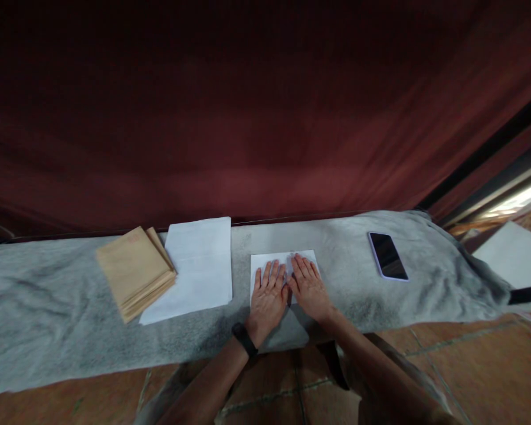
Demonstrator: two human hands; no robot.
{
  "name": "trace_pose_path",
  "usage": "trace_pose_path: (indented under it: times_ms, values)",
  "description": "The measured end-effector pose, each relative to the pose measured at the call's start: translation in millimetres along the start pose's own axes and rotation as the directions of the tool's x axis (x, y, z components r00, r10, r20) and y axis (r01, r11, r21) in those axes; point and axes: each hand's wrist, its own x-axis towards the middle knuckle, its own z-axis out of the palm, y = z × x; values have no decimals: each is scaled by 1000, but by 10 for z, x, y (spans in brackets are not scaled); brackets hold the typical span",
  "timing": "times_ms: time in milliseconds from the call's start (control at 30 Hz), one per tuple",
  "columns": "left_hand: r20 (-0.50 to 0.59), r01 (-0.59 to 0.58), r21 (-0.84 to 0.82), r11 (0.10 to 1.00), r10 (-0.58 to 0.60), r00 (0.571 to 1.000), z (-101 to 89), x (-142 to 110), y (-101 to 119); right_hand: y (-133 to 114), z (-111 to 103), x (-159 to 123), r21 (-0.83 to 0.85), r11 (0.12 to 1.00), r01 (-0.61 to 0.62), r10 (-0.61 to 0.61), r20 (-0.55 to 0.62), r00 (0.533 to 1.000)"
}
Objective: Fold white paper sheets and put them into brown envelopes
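A white sheet of paper (pixel 259 261), seemingly folded, lies on the grey cloth in front of me. My left hand (pixel 268 295) rests flat on its left part, fingers stretched out. On the right part my right hand (pixel 308 289) lies flat too, fingers extended and the two thumbs close together. Both hands press on the paper and cover much of it. A dark band (pixel 244 339) circles my left wrist. Left of my hands sits a stack of larger white sheets (pixel 201 265), with a pile of brown paper envelopes (pixel 135 268) overlapping its left edge.
A phone (pixel 388 256) with a pale purple edge lies to the right on the grey cloth (pixel 62 307), which covers a long narrow surface. Behind it rises a dark red fabric wall (pixel 256 136). Tiled floor (pixel 469 354) shows below the near edge.
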Motion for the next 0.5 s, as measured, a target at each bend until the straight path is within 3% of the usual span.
trace_pose_path:
  times_ms: [200, 500]
  values:
    - [34, -39, 14, 999, 38, 999, 18, 15, -17, -182, -10, 72, 73, 993, 88, -91, 39, 995]
    - [17, 42, 86, 995, -44, 999, -47, 79, -145, -13, 67, 107, -53, 998, 31, -34, -62, 997]
